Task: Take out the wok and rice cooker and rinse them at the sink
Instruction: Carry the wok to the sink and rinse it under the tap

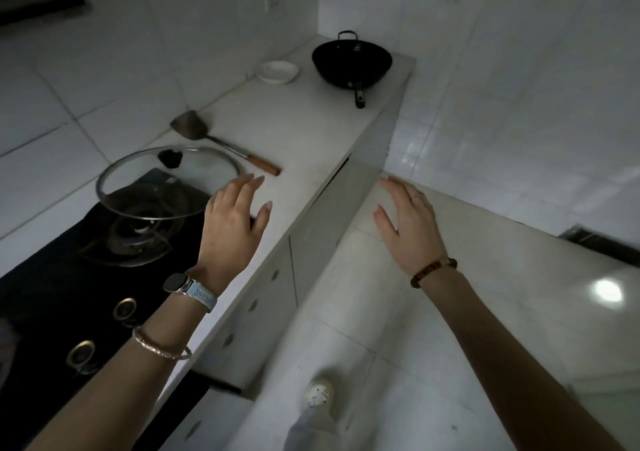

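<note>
A black wok [351, 62] stands at the far end of the white counter [304, 132], its long handle pointing toward me. My left hand [235, 222] hovers over the counter beside the stove, fingers straight and holding nothing. Out over the floor in front of the cabinets, my right hand [408, 222] is stretched with fingers straight and empty. Both hands are well short of the wok. No rice cooker and no sink are in view.
A glass lid [166, 182] lies tilted over the black gas stove [104, 253]. A spatula with a wooden handle [225, 145] lies on the counter, a white dish [278, 71] beside the wok. Cabinet doors [311, 242] run below; one stands slightly ajar.
</note>
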